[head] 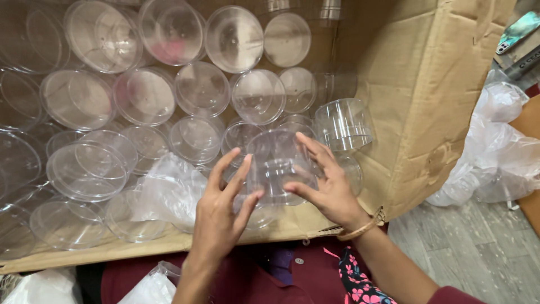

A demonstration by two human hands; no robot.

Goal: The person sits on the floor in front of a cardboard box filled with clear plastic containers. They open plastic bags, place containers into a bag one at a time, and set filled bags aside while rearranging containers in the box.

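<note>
Both the left hand point(219, 217) and right hand point(326, 188) have fingers clamped around one clear plastic cup point(275, 166) above the cardboard box point(422, 112), best gripped lightly to avoid crushing.

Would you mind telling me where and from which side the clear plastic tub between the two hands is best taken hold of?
Probably by its curved side wall, from both sides at once. The clear tub is thin, smooth and round with no handle, so opposite walls give the surest hold. The left hand and right hand already flank it above the cardboard box, fingers spread around the wall.
</note>
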